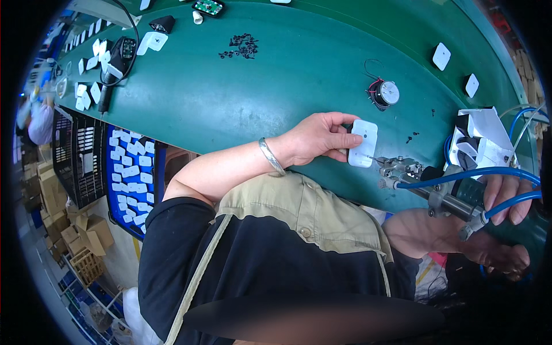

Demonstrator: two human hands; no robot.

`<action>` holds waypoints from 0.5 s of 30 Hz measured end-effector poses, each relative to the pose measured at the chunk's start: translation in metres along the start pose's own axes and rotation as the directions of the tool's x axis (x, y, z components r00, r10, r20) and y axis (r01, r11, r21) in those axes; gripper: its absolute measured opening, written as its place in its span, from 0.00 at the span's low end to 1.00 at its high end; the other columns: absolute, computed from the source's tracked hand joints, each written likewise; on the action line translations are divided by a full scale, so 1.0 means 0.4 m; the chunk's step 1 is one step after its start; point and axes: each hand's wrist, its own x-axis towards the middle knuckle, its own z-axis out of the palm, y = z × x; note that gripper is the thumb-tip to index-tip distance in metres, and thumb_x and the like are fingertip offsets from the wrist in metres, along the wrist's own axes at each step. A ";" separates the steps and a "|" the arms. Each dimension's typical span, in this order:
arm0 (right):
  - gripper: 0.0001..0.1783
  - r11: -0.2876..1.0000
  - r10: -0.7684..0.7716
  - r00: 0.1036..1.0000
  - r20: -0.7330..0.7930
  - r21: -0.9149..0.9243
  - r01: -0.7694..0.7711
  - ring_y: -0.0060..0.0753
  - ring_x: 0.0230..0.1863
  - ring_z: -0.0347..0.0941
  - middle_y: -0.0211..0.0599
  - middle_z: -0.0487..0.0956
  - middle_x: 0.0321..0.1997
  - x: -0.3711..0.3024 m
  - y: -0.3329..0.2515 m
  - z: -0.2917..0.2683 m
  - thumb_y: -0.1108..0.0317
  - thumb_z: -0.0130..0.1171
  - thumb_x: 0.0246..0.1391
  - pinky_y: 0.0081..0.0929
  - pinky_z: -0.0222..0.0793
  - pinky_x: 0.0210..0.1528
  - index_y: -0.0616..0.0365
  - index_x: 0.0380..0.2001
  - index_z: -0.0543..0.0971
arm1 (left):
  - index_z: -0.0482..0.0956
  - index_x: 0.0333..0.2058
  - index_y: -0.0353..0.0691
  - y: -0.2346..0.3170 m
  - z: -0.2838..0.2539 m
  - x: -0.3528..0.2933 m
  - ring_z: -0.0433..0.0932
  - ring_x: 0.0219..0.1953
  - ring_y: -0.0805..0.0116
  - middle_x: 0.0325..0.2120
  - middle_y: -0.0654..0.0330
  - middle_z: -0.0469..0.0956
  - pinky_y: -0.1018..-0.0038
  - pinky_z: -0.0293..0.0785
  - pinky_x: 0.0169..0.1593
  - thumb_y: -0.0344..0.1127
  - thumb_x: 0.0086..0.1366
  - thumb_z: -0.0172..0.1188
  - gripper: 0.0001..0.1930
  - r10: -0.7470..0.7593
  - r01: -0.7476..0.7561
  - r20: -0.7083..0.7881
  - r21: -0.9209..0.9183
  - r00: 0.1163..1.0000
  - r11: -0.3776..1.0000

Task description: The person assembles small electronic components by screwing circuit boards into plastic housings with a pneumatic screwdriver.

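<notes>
My left hand, with a silver bangle at its wrist, pinches a white plastic cover between thumb and fingers. The cover has rounded corners and a small dark spot near its middle. The thin tip of a metal air-driven device reaches the cover's lower right edge. Curled fingers of my right hand show at the far right, partly behind blue air hoses. What they close on is hidden. A round speaker-like part with red and black wires lies beyond the cover.
Black screws form a loose heap on the green bench. A black power screwdriver lies left among white covers. Further covers fill a blue crate beside a black crate. A white box stands at right.
</notes>
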 end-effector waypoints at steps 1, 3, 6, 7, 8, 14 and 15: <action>0.27 1.000 -0.028 1.000 -0.010 0.008 0.028 0.21 0.34 0.68 0.28 0.70 0.30 0.000 0.007 0.002 0.53 0.70 0.34 0.17 0.64 0.38 0.51 0.34 0.67 | 0.63 0.52 0.38 0.002 0.001 -0.002 0.75 0.35 0.75 0.34 0.61 0.75 0.80 0.75 0.36 0.31 0.59 0.54 0.21 -0.010 0.010 -0.009 0.003 1.000 1.000; 0.27 0.996 -0.081 0.996 -0.028 0.025 0.082 0.22 0.34 0.68 0.29 0.70 0.30 0.002 0.025 0.007 0.53 0.70 0.34 0.17 0.64 0.38 0.51 0.34 0.67 | 0.63 0.52 0.38 -0.003 -0.007 0.001 0.75 0.35 0.75 0.33 0.61 0.75 0.81 0.75 0.35 0.31 0.59 0.54 0.22 0.011 -0.011 -0.007 0.018 1.000 1.000; 0.26 0.983 -0.174 0.982 -0.067 0.042 0.178 0.22 0.34 0.68 0.29 0.70 0.30 -0.007 0.039 0.010 0.53 0.70 0.34 0.17 0.64 0.38 0.51 0.33 0.67 | 0.63 0.52 0.38 0.000 0.002 0.001 0.74 0.34 0.77 0.32 0.62 0.75 0.82 0.75 0.34 0.31 0.59 0.55 0.22 0.024 -0.024 -0.001 0.035 1.000 0.999; 0.26 0.976 -0.208 0.975 -0.082 0.045 0.213 0.22 0.34 0.68 0.29 0.70 0.30 -0.012 0.040 0.010 0.54 0.70 0.34 0.17 0.64 0.38 0.51 0.33 0.67 | 0.64 0.52 0.39 0.004 0.008 0.000 0.74 0.33 0.77 0.32 0.63 0.75 0.82 0.75 0.34 0.31 0.58 0.55 0.22 0.017 -0.017 0.000 0.031 1.000 0.999; 0.26 0.969 -0.237 0.967 -0.099 0.047 0.242 0.22 0.34 0.68 0.29 0.70 0.30 -0.013 0.043 0.009 0.54 0.70 0.34 0.17 0.64 0.38 0.51 0.33 0.67 | 0.64 0.52 0.39 0.006 0.008 0.003 0.74 0.33 0.77 0.32 0.63 0.75 0.82 0.75 0.34 0.31 0.58 0.55 0.22 0.012 -0.012 0.005 0.030 1.000 0.999; 0.26 0.994 -0.029 0.995 0.101 -0.103 0.039 0.22 0.33 0.68 0.29 0.70 0.30 0.007 -0.007 -0.039 0.55 0.69 0.35 0.18 0.62 0.36 0.52 0.34 0.67 | 0.65 0.50 0.40 0.002 -0.020 -0.006 0.73 0.33 0.76 0.33 0.63 0.71 0.80 0.74 0.34 0.31 0.57 0.57 0.22 0.172 -0.136 -0.092 0.307 0.981 0.942; 0.25 0.993 -0.081 0.994 0.066 -0.079 0.087 0.22 0.32 0.68 0.29 0.70 0.30 0.007 -0.004 -0.038 0.56 0.69 0.35 0.18 0.61 0.36 0.53 0.34 0.67 | 0.67 0.48 0.41 -0.012 -0.036 -0.003 0.74 0.31 0.72 0.32 0.61 0.71 0.77 0.74 0.33 0.34 0.55 0.59 0.22 0.334 -0.240 -0.094 0.519 0.938 0.821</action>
